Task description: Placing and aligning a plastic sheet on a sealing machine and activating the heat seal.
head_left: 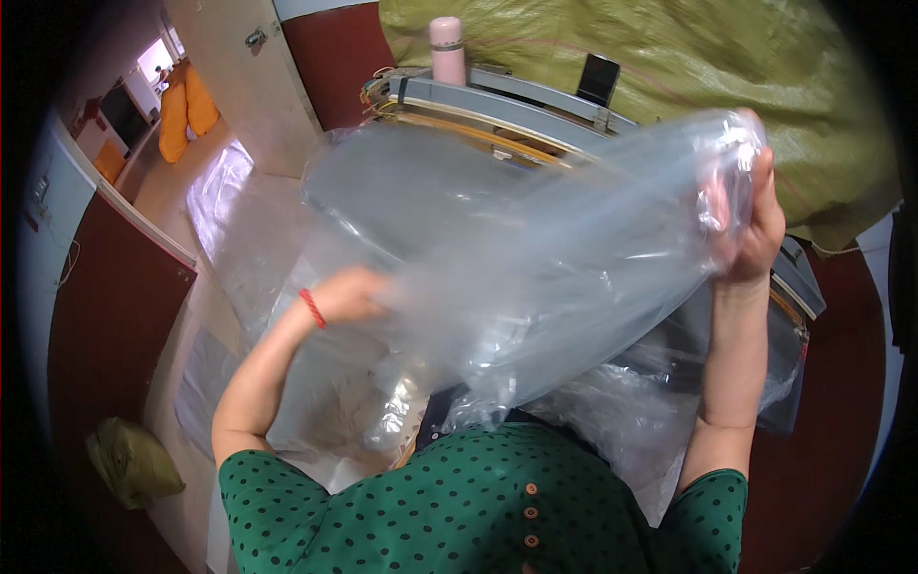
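Left of the pink flask (448, 53) and nearer me, loose clear film (222, 206) lay in wrinkles, none of it squared up. My left hand (349, 295), also left of the flask and on my side of it, was blurred: its fingers looked bent in by the clear plastic sheet (593, 258), but I couldn't tell whether they pinched it. The sheet slanted across, nearer me than the flask, to well right of it, lifted and slack. Out there, right of the flask, my right hand (751, 220) had its fingers curled on the bunched end. I judged the lifting done; the sheet was not yet flat, and how much film remained I couldn't tell.
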The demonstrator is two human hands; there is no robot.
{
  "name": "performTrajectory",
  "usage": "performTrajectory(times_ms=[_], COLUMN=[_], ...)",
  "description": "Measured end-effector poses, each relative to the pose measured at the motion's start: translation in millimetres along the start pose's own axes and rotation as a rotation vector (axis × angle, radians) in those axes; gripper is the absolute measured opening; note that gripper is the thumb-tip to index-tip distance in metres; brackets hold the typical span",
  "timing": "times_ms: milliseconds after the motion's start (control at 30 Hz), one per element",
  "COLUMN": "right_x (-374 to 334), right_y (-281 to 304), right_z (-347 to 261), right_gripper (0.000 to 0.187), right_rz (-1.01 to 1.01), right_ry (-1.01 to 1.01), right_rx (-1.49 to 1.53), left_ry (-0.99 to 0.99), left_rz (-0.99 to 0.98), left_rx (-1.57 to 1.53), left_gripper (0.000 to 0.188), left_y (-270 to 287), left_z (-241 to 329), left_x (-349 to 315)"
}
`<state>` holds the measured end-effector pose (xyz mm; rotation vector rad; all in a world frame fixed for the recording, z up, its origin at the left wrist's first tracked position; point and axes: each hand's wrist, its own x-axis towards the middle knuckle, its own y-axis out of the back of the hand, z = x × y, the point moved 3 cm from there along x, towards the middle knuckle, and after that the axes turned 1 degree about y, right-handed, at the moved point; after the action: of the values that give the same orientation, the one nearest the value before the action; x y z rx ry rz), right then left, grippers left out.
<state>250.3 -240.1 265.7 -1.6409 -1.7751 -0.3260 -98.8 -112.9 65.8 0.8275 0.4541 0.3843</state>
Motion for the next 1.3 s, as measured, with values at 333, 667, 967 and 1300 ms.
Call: performTrajectory(times_ms=[333, 667, 967, 1300], right_x=[52, -81, -127, -173], right_y=[56, 106, 120, 119], right_z=[-56, 85, 32, -15], right_gripper=[0.039, 0.017, 0.019, 0.015], right_rz=[0.257, -0.388, -0.168, -0.078], right_ry=[0.809, -0.163, 0.048, 0.205], right_rx=[-1.782, -1.42, -1.42, -1.552], left_ry=[-0.124, 1.301, 0.339, -0.546], left_rz=[2.165, 0.186, 0.556, 0.13], left_rx=[0.101, -0.161, 0.44, -0.26], left_gripper=[0.028, 0.034, 0.013, 0.071], left_y=[228, -161, 11, -62], left_z=[-4, -161, 7, 282], left_x=[-314, -347, -93, 289])
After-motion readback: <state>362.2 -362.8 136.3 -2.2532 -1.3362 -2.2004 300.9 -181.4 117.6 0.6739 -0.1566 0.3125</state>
